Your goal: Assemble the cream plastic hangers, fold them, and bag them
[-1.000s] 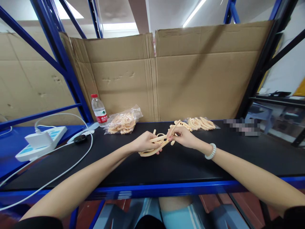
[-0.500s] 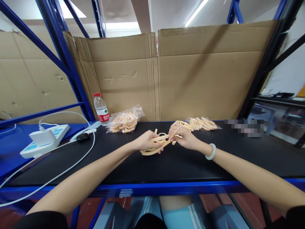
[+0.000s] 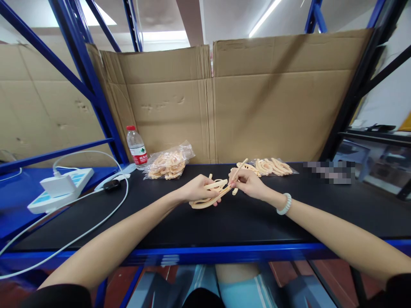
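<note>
At the far left, on the blue shelf, lies a white power strip (image 3: pixel 59 191) with a white cable (image 3: pixel 93 222) that curves across the black work surface (image 3: pixel 224 222). Behind it a water bottle (image 3: pixel 136 146) with a red cap stands upright against the cardboard backing (image 3: pixel 257 98), and just beside the bottle lies a clear bag of pale pieces (image 3: pixel 167 162).

Near the middle of the surface, the person's left hand (image 3: pixel 195 189) closes around a bundle of pale peach strips (image 3: pixel 208 197). The strips are thin, flat and curved, smooth and matte, of one light orange-beige colour; they loop into long ovals stacked together, with short ends that jut out above the knuckles. The bundle sits just above the black surface, between the two hands.

The right hand (image 3: pixel 248 183) meets the bundle from the other side, and its thumb and forefinger pinch a single straight strip (image 3: pixel 238 172) of the same colour, which slants up and to the right from the fingertips. A pale beaded bracelet (image 3: pixel 284 204) circles that wrist.

Behind the right hand, near the cardboard, a loose heap of similar curved pieces (image 3: pixel 268 166) lies on clear plastic.
</note>
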`<move>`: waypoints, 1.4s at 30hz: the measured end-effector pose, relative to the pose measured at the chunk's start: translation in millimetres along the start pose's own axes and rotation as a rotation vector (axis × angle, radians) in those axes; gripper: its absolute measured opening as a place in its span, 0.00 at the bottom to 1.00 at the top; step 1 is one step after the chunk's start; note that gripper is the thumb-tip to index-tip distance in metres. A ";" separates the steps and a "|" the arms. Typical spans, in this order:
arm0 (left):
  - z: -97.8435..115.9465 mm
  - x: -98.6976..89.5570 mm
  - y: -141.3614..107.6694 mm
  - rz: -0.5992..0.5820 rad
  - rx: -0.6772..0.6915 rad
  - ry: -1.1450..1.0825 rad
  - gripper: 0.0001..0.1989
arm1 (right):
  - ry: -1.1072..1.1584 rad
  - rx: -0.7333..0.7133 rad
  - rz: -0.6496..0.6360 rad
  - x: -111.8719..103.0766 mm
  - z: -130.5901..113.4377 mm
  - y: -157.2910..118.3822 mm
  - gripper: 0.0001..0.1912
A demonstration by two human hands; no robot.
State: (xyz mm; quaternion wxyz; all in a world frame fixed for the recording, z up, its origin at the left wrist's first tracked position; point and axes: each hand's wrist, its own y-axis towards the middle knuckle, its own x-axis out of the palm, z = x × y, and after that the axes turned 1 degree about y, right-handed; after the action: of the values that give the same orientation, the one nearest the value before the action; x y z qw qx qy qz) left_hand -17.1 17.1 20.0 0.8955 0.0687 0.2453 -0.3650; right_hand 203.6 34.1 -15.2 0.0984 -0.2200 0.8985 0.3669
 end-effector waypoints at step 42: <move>-41.7 14.1 31.5 -0.234 0.120 -0.620 0.17 | 0.283 0.315 0.235 -24.2 -6.3 9.0 0.16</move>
State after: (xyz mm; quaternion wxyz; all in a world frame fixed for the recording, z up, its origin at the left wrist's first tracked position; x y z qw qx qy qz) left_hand -3.0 43.8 -25.0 0.8738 -0.0215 -0.0546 -0.4828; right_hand 220.7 43.2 3.0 -0.0385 -0.1451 0.9689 0.1966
